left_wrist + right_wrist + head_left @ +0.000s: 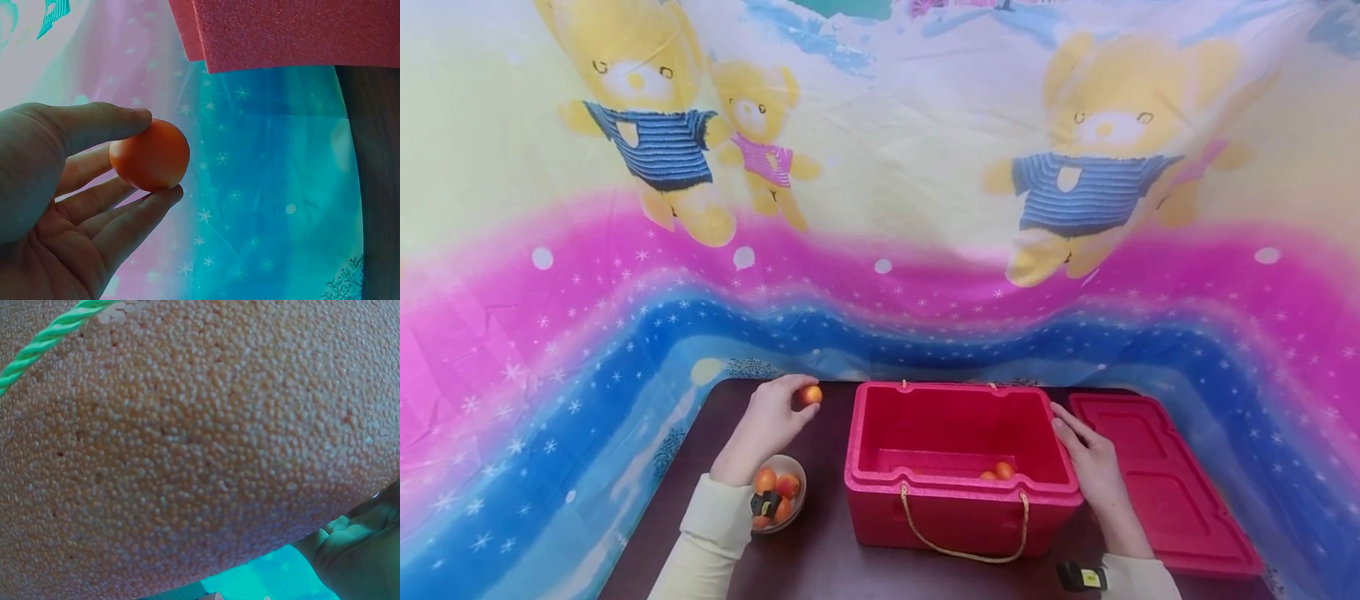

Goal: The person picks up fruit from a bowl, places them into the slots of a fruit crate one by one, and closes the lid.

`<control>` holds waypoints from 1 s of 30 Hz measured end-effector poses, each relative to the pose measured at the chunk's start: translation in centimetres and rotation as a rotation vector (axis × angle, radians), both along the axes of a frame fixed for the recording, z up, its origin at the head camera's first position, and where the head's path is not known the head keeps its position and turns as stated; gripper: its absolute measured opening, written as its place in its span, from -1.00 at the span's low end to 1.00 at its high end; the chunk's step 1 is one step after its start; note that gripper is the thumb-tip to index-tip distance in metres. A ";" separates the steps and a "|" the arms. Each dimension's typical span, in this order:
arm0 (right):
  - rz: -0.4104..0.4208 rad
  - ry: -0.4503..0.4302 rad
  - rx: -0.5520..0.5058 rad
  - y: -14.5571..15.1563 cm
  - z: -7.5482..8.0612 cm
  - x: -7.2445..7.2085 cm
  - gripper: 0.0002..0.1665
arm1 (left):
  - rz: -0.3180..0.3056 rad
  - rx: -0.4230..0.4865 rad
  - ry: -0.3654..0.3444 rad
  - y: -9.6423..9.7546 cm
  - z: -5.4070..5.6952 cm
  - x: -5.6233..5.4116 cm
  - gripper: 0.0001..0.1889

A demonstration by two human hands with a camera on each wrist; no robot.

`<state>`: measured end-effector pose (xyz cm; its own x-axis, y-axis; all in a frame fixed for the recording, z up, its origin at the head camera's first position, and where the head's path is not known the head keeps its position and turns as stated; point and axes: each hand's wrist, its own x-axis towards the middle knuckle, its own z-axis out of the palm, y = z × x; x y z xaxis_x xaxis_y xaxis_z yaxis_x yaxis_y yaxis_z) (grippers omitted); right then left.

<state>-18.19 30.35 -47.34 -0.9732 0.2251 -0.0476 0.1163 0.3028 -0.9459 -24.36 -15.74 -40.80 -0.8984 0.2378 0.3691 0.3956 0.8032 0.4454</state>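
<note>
My left hand (777, 414) pinches a small round orange fruit (809, 395) between thumb and fingertips, above the table and left of the red foam box. The left wrist view shows the fruit (151, 155) with smooth skin, held at the fingertips. The open-topped red box (962, 521) has a rope handle on its front. Two similar fruits (1003, 471) show inside, partly hidden by the front wall. My right hand (1093, 467) rests against the box's right side, fingers fairly straight near the rim. Below my left wrist stands a small bowl (803, 492) with several orange fruits.
A red lid (1180, 492) lies on the dark table (820, 567) to the right of the box. Behind the table hangs a cloth (880, 208) printed with bears. A wrist camera (1081, 576) sits by my right cuff.
</note>
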 end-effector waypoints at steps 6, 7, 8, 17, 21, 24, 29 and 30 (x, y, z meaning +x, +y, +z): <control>0.008 -0.002 0.001 0.1 -0.1 0.0 -0.19 | -0.013 0.011 0.003 0.6 0.5 -0.1 -0.62; 0.009 -0.004 0.000 0.1 -0.1 0.0 -0.18 | -0.015 0.014 0.002 0.7 0.6 -0.1 -0.62; 0.010 -0.003 -0.001 0.1 -0.1 0.0 -0.18 | -0.018 0.019 0.003 0.8 0.6 -0.1 -0.62; 0.009 0.010 -0.004 0.2 -0.1 0.0 -0.17 | -0.030 0.032 -0.005 1.7 0.9 -0.4 -0.62; 0.009 0.011 -0.005 0.1 -0.1 0.0 -0.18 | -0.028 0.032 -0.025 2.2 1.2 -0.4 -0.61; 0.010 0.008 0.002 0.1 -0.1 0.0 -0.20 | -0.035 0.028 -0.022 2.6 1.5 -0.4 -0.61; 0.011 0.000 0.001 0.1 0.0 0.0 -0.18 | -0.064 0.026 0.004 3.2 2.0 -0.6 -0.61; 0.013 0.000 0.000 0.1 0.0 0.0 -0.18 | -0.070 0.026 0.008 3.4 2.1 -0.7 -0.61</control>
<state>-18.20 30.47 -47.36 -0.9759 0.2127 -0.0477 0.1126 0.3047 -0.9458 -25.02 -12.35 -38.71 -0.8768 0.2901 0.3835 0.4542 0.7616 0.4623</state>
